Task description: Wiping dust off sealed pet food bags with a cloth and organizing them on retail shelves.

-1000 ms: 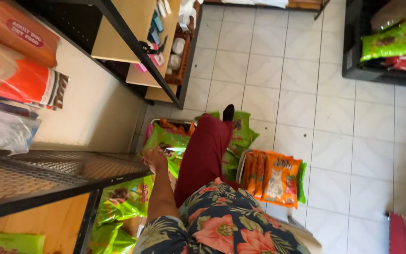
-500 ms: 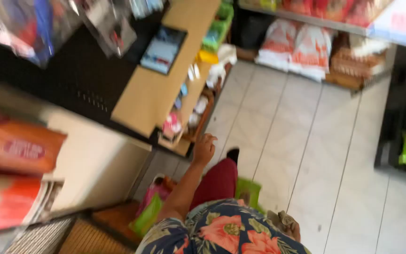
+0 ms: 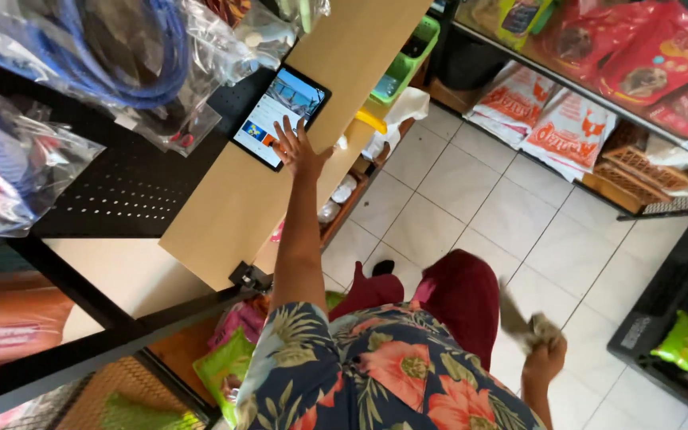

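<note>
**Left hand on tablet, right hand gripping a wad**

The left hand (image 3: 298, 151), fingers spread apart, touches the screen of a tablet (image 3: 280, 116) lying on a tan wooden shelf board (image 3: 224, 207). The right hand (image 3: 543, 360) is closed around a crumpled greyish wad (image 3: 523, 325), low above the white tiled floor (image 3: 471, 199).

shirt (image 3: 376, 374): dark navy ground, floral print with orange-red blooms and pale green leaves
trousers (image 3: 459, 295): deep maroon, plain
tablet (image 3: 280, 117): black frame, screen lit in blue and white with small yellow and red patches
shelf board (image 3: 232, 199): light tan, plain
shelf frame (image 3: 113, 322): black; the panel behind it black with rows of small holes
floor (image 3: 455, 207): white tiles, thin grey grout lines
sacks (image 3: 543, 119), far right: white with orange-red print
basket (image 3: 412, 60), far: bright green
cable (image 3: 97, 56), left, in clear plastic: blue
</note>
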